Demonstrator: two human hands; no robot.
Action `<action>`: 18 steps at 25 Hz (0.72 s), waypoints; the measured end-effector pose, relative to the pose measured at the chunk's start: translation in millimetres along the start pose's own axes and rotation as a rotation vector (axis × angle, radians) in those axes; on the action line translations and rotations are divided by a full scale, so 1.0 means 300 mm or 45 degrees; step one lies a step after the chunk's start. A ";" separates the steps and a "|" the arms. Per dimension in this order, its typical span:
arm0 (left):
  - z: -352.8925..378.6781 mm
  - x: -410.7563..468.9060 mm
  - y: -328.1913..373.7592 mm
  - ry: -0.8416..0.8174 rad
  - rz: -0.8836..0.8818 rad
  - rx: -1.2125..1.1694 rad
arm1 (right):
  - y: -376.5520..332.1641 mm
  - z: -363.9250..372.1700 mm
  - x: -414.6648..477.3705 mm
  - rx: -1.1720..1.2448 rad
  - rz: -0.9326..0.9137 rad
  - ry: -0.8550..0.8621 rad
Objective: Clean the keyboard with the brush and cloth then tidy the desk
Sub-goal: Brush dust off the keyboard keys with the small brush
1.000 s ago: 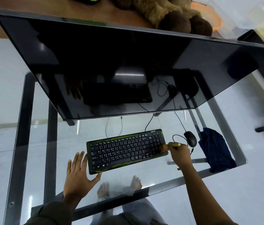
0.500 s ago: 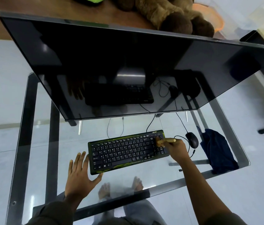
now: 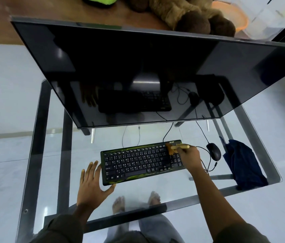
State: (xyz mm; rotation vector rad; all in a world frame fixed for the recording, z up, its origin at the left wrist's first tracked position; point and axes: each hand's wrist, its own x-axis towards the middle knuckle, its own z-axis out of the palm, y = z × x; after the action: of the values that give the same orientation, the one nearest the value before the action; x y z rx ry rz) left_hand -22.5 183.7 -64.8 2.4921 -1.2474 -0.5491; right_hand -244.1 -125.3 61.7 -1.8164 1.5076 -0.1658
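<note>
A black keyboard (image 3: pixel 138 162) with green trim lies on the glass desk (image 3: pixel 253 155) in front of me. My right hand (image 3: pixel 189 157) grips a small wooden brush (image 3: pixel 174 148), whose bristles rest on the keys near the keyboard's far right corner. My left hand (image 3: pixel 92 183) lies flat and spread on the glass, its thumb against the keyboard's near left corner. A dark blue cloth (image 3: pixel 243 163) sits crumpled at the desk's right end, untouched.
A large dark monitor (image 3: pixel 138 72) leans over the far half of the desk. A black wired mouse (image 3: pixel 213 151) lies between keyboard and cloth, its cable looping near my right wrist. Plush toys (image 3: pixel 187 13) sit on a wooden surface behind. My feet show through the glass.
My right hand has carried the brush from the keyboard's right edge leftward and up toward its far right corner. My left hand has stayed in place.
</note>
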 end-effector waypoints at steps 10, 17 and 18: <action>-0.115 0.180 0.329 0.221 -0.202 -0.353 | 0.080 -0.020 -0.059 0.761 -0.004 -0.278; -0.047 0.394 0.926 -0.015 0.155 -0.566 | 0.387 -0.387 0.035 0.343 0.038 0.177; -0.023 0.420 1.009 -0.053 0.191 -0.583 | 0.439 -0.430 0.053 0.248 0.081 0.190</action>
State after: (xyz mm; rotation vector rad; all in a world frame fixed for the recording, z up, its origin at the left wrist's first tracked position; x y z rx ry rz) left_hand -160.8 -92.8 44.9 2.0020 -1.1564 -0.7537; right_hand -412.7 -201.3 66.3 -1.6291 1.5910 -0.4109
